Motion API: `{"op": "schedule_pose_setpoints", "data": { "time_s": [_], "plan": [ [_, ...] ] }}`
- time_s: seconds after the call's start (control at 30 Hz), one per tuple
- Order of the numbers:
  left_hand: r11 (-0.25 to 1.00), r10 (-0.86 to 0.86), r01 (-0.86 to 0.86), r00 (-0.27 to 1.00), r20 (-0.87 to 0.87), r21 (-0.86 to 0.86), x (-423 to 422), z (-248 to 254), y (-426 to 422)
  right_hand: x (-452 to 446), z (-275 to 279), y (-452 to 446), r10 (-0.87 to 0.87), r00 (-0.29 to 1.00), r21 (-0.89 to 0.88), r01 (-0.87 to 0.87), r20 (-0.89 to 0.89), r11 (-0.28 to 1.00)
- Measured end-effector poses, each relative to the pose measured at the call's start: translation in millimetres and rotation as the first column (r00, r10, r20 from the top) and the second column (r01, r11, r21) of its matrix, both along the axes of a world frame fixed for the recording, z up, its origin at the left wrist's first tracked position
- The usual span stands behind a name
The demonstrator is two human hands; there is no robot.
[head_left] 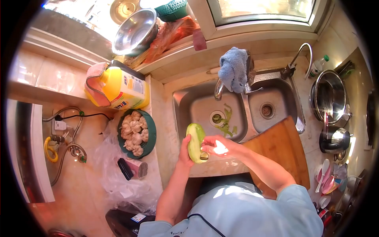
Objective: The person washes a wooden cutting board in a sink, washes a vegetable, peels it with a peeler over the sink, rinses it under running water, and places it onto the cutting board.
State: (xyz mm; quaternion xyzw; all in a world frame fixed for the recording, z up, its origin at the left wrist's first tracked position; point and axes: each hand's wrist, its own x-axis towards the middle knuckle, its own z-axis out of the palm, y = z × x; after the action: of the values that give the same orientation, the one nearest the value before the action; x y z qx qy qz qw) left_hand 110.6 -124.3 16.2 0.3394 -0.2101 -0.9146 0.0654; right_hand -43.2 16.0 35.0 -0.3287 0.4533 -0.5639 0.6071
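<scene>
A light-green squash (194, 145) stands on end, tilted, over the front edge of the left sink basin, with pale peeled patches on its side. My left hand (184, 153) is closed around its left side. On the other side, my right hand (219, 146) is closed on a peeler (204, 157), whose metal head rests against the squash's lower right side. The peeler's handle is mostly hidden in my fingers. Green peelings (225, 124) lie in the left basin (193, 108), around and beside the drain.
A wooden cutting board (282, 154) overlaps the right basin's front edge. A blue cloth (233, 69) hangs over the faucet. To the left are a green bowl of garlic (136, 132) and a yellow jug (124, 89). Metal bowls (329, 96) and a pot (335, 140) stand right.
</scene>
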Motion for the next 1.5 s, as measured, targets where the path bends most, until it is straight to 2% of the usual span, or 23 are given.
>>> {"op": "schedule_pose_setpoints", "data": {
  "time_s": [0.07, 0.17, 0.27, 0.37, 0.43, 0.5, 0.6, 0.7, 0.8, 0.9, 0.93, 0.97, 1.03, 1.07, 1.1, 1.17, 1.2, 1.23, 1.3, 1.33, 1.37, 1.43, 1.5],
  "plan": [
    [0.999, -0.03, 0.033, 0.997, -0.068, 0.043, -3.0, 3.3, 1.4, -13.9, 26.8, -1.2, -0.004, 0.998, 0.077, -0.001, 0.062, 0.997],
    [0.996, -0.065, 0.07, 0.994, -0.087, 0.059, 8.2, -1.8, -1.3, -16.6, 25.8, -5.8, 0.07, 0.979, 0.196, -0.032, -0.192, 0.98],
    [0.985, -0.157, 0.163, 0.982, -0.107, 0.047, 9.7, 5.7, 0.9, -21.8, -25.9, -19.3, -0.205, 0.955, -0.025, 0.205, -0.216, 0.979],
    [0.972, -0.194, 0.212, 0.967, -0.164, 0.103, 20.2, 9.1, 1.6, -21.1, -61.7, -40.9, -0.296, 0.935, -0.093, 0.282, -0.196, 0.955],
    [0.965, -0.2, 0.226, 0.962, -0.185, 0.131, 30.2, 12.0, 12.8, -43.2, -91.8, -47.6, -0.342, 0.8, 0.075, 0.43, -0.493, 0.9],
    [0.969, -0.186, 0.212, 0.964, -0.191, 0.125, 34.2, 17.3, 24.6, -55.7, -97.8, -44.3, -0.267, 0.604, 0.198, 0.592, -0.751, 0.781],
    [0.982, -0.089, 0.115, 0.981, -0.171, 0.148, 30.4, 14.8, 21.8, -52.7, -85.8, -30.8, -0.078, 0.439, 0.226, 0.597, -0.895, 0.769],
    [0.986, -0.037, 0.058, 0.99, -0.135, 0.156, 19.8, 11.5, 14.9, -38.9, -49.8, -22.5, -0.205, 0.393, 0.086, 0.608, -0.897, 0.789],
    [0.987, -0.08, 0.097, 0.989, -0.125, 0.13, 9.7, 5.8, 4.4, -19.1, -8.8, -14.5, -0.506, 0.569, -0.123, 0.577, -0.648, 0.808],
    [0.986, -0.069, 0.087, 0.989, -0.128, 0.142, 1.8, -6.2, -1.3, -13.4, 4.8, -6.5, -0.32, 0.887, -0.19, 0.269, -0.334, 0.944],
    [0.982, -0.033, 0.05, 0.995, -0.098, 0.182, -3.8, -8.9, -0.8, -13.5, 11.4, -3.7, -0.326, 0.88, -0.343, 0.205, -0.346, 0.917],
    [0.975, 0.002, 0.013, 0.998, -0.065, 0.221, -8.4, -10.3, -0.8, -13.2, 5.7, -5.8, -0.263, 0.9, -0.263, 0.175, -0.347, 0.949],
    [0.959, -0.088, 0.13, 0.981, -0.173, 0.25, -13.2, -6.1, 0.1, -12.4, -1.5, -12.1, -0.133, 0.936, -0.097, 0.107, -0.327, 0.989],
    [0.959, -0.129, 0.172, 0.973, -0.193, 0.225, -13.3, -5.4, 1.7, -16.7, -4.5, -13.2, -0.238, 0.896, -0.106, 0.214, -0.376, 0.971],
    [0.96, -0.162, 0.202, 0.965, -0.206, 0.195, -10.1, -3.9, 1.5, -21.8, -17.7, -22.0, -0.284, 0.909, -0.113, 0.262, -0.305, 0.958],
    [0.933, -0.174, 0.233, 0.959, -0.221, 0.273, -4.9, -6.7, 3.8, -33.4, -38.5, -35.3, -0.303, 0.907, -0.133, 0.275, -0.293, 0.952],
    [0.928, -0.162, 0.237, 0.952, -0.261, 0.288, -1.0, -5.2, 5.5, -39.8, -46.9, -41.8, -0.353, 0.896, -0.065, 0.348, -0.27, 0.935],
    [0.921, -0.15, 0.244, 0.941, -0.303, 0.304, 3.1, -2.7, 7.9, -47.0, -57.4, -45.4, -0.403, 0.879, 0.009, 0.419, -0.254, 0.908],
    [0.945, -0.14, 0.241, 0.909, -0.394, 0.222, 11.9, 2.2, 13.4, -67.8, -108.3, -48.7, -0.556, 0.637, -0.023, 0.646, -0.534, 0.763],
    [0.955, -0.136, 0.234, 0.893, -0.43, 0.183, 21.0, 4.3, 16.8, -70.5, -114.0, -36.0, -0.254, 0.469, 0.061, 0.559, -0.846, 0.827],
    [0.981, -0.075, 0.129, 0.939, -0.336, 0.141, 25.5, 3.9, 17.9, -75.0, -115.5, -25.6, 0.089, 0.183, 0.17, 0.498, -0.979, 0.85],
    [1.0, -0.006, 0.004, 0.98, -0.2, -0.013, 27.4, 13.3, 13.9, -77.0, -117.9, -17.6, 0.145, 0.214, 0.239, 0.524, -0.966, 0.817],
    [0.995, 0.097, -0.099, 0.992, -0.085, -0.019, 29.0, 3.1, 6.5, -71.5, -103.1, -10.7, -0.176, 0.333, 0.03, 0.531, -0.926, 0.847]
  ]
}}
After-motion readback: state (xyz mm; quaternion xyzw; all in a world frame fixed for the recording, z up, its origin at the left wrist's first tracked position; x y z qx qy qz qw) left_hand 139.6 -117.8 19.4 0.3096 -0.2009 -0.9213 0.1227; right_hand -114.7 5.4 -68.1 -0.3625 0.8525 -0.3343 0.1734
